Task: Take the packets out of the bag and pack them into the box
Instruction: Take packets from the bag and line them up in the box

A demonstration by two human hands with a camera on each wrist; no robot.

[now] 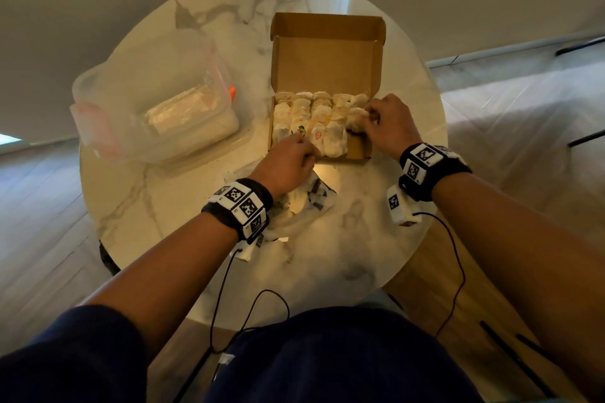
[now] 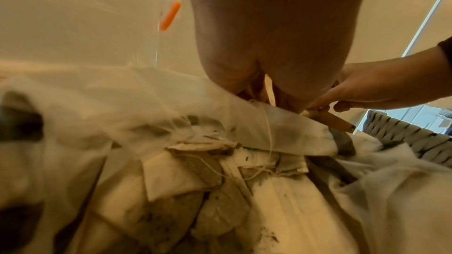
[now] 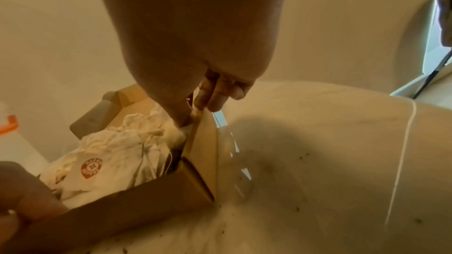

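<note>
nearest, under the left wrist, the crumpled bag lies slack with packets showing inside. just beyond it the left hand curls at the box's near edge; whether it holds anything i cannot tell. further right, the right hand pinches a packet among the packed rows. packets look light, soft, tearable; pinch the body, not the string.

Brown cardboard box, cream packets with one red-orange logo, white grey-veined marble table.
</note>
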